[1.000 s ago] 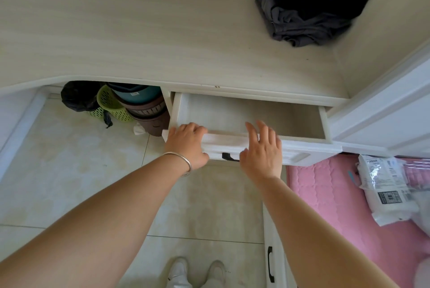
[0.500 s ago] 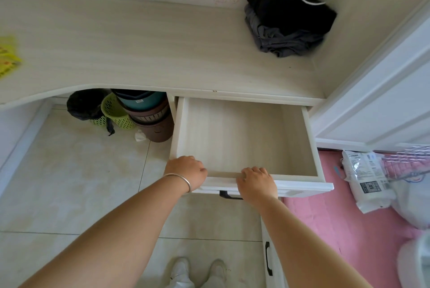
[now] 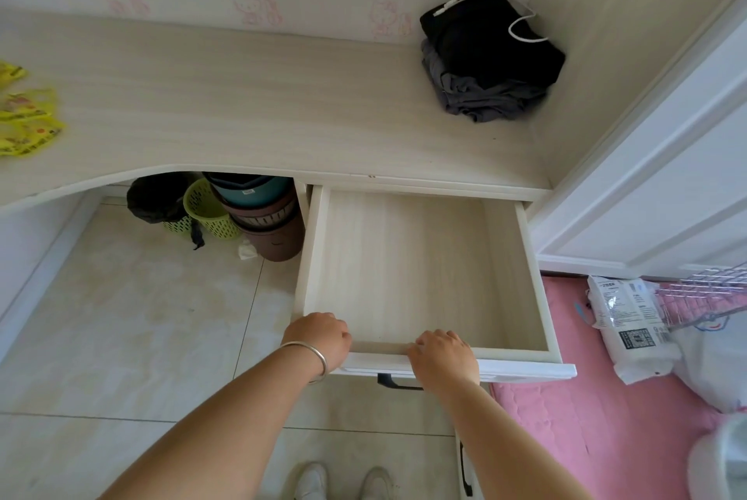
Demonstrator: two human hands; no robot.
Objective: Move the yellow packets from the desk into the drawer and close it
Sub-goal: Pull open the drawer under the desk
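The pale wooden drawer (image 3: 416, 265) under the desk (image 3: 258, 103) stands pulled far out, and nothing lies inside it. My left hand (image 3: 319, 340), with a silver bangle on the wrist, grips the drawer's front edge near its left corner. My right hand (image 3: 442, 356) grips the same front edge near the middle, above the dark handle (image 3: 394, 383). Several yellow packets (image 3: 26, 119) lie on the desk at the far left, partly cut off by the frame edge.
A heap of dark clothes (image 3: 491, 59) with a white cable sits in the desk's back right corner. Stacked bins and a green basket (image 3: 210, 210) stand under the desk. A white door (image 3: 655, 176) is at right, with a white bag (image 3: 630, 327) on pink matting.
Both hands have pulled the drawer from slightly open to far out. The view has lifted and shifted, bringing the yellow packets into sight at the left.
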